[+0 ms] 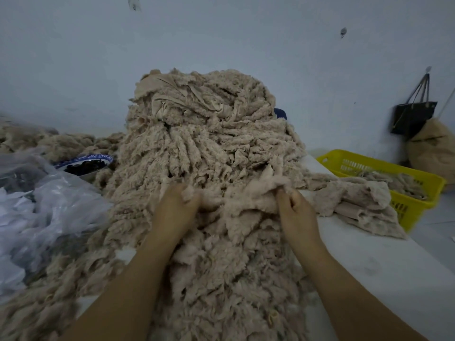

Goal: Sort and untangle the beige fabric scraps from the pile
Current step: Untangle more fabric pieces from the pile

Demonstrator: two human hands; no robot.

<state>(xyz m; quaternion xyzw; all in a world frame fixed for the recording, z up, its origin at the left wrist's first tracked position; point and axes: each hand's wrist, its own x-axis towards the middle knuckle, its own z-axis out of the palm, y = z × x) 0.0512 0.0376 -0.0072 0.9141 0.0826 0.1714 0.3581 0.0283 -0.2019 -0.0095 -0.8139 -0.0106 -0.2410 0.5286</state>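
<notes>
Both hands in at the foot of the pile (202,134), front-centre on the tabletop (369,254). Left hand (177,205) has its fingers curled into one end of a fluffy beige scrap (248,195), right hand (295,210) pinches the other end. Both grips closed on fabric, scrap stretched between them, just above the heap. Looks like the tease-apart step. To do it well: pull sideways, slow & even, w/ the left anchoring so the heap doesn't drag along. If a strand snags, ease off, shake, re-grip nearer the knot. Pile's tall, prob. slumps if yanked. Freed piece likely goes right, onto the flat stack (357,198) beside the yellow basket (418,178).
</notes>
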